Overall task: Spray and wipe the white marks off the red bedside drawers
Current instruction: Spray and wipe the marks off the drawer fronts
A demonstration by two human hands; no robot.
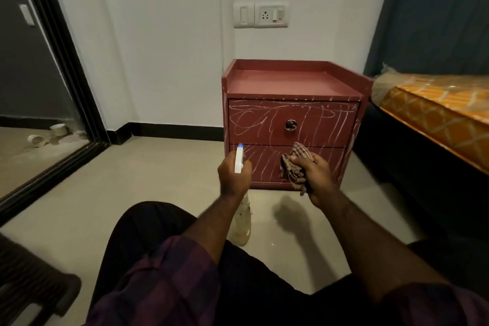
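Gripping the spray bottle (241,223) at its neck, the left hand (234,176) has its fingers curled round it. The bottle's long axis hangs roughly upright below the fist, and the blue-tipped nozzle faces forward. The red drawers (291,82) stand straight ahead of those fingers, near but apart, with white marks (254,118) across both fronts. The right hand (316,178) clutches a bunched checked cloth (296,164) just beside the left, in front of the lower drawer; I cannot tell whether the cloth touches it. Spraying likely comes first, and the left hand's nozzle already lines up with the lower front.
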